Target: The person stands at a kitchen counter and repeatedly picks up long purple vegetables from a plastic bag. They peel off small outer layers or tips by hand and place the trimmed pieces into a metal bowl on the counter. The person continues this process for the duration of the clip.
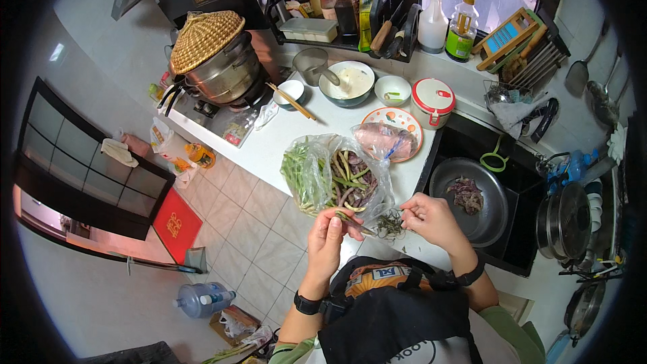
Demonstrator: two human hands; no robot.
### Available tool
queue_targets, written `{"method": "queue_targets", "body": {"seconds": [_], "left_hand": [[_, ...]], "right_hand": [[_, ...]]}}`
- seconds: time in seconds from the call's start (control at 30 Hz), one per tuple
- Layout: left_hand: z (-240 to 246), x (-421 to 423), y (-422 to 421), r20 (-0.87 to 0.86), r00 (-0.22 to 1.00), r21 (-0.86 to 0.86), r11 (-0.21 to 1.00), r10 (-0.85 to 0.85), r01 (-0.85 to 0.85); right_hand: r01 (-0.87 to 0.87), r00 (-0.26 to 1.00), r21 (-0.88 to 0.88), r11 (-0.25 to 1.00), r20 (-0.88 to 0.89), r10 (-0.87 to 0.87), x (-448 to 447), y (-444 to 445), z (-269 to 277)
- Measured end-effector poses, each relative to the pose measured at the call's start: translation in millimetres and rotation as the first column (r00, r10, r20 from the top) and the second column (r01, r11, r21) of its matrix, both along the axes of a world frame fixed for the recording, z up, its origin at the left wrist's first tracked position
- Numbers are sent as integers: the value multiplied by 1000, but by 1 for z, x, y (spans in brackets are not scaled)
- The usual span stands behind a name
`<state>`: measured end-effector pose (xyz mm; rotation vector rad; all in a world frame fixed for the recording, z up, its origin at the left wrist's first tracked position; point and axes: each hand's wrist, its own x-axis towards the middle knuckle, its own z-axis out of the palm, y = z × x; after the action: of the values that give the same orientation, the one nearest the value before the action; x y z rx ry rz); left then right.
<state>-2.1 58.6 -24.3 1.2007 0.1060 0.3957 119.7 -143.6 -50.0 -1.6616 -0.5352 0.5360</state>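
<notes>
My left hand (331,236) holds a green-purple bean pod (354,223) between thumb and fingers, in front of an open clear plastic bag of mottled bean pods (352,177). My right hand (428,218) is pinched just right of a small heap of dark stringy trimmings (388,225) on the counter's edge; whether a scrap is between the fingertips cannot be told. Left of the beans, leafy greens (303,172) show in clear plastic. Purple bean pieces (466,194) lie in a dark metal pan (467,222) in the sink at the right.
Behind the bag, wrapped meat (385,139) rests on a patterned plate (415,122). Beyond stand a lidded container (433,106), bowls (347,101) and chopsticks (293,102). A steamer pot (222,78) with a woven lid is on the stove, back left.
</notes>
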Motion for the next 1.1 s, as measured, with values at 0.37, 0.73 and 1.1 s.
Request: {"method": "queue_targets", "body": {"seconds": [0.37, 0.73, 1.1], "left_hand": [[-7, -3, -11, -58, 998, 85, 996, 3, 2], [6, 3, -11, 99, 993, 895, 430, 70, -120], [3, 2, -16, -5, 983, 568, 810, 181, -146]], "right_hand": [[-134, 913, 34, 990, 393, 110, -20, 8, 17], [-48, 686, -42, 998, 725, 64, -22, 24, 32], [-60, 983, 276, 959, 183, 9, -27, 34, 16]]}}
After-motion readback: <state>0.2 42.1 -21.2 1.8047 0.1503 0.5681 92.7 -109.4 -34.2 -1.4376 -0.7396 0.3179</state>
